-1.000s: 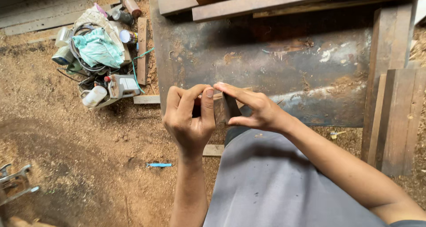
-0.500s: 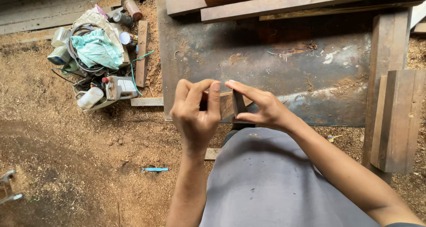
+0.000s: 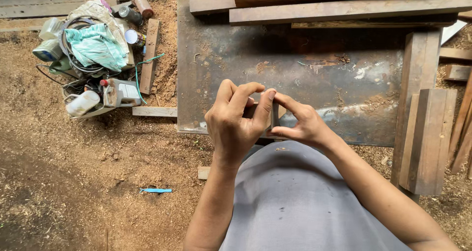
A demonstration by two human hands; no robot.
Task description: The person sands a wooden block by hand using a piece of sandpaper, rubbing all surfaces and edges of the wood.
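Both my hands meet in front of my chest over the near edge of a dark metal-topped bench (image 3: 314, 69). My left hand (image 3: 235, 123) curls its fingers around a small dark wooden piece (image 3: 275, 114), which stands upright between the two hands. My right hand (image 3: 300, 123) pinches the same piece from the right with thumb and forefinger. Most of the piece is hidden by my fingers. My grey shirt (image 3: 305, 202) fills the lower middle of the view.
Long wooden planks (image 3: 344, 8) lie across the bench's far side and thick wooden blocks (image 3: 425, 133) at its right. A heap of cans, cable, a teal cloth (image 3: 96, 44) and a power tool sits on the sawdust floor at upper left. A blue pen-like object (image 3: 156, 190) lies on the ground.
The view has shifted slightly, and the left fingers have curled further around the small piece. Both hands stay together over the bench's near edge.
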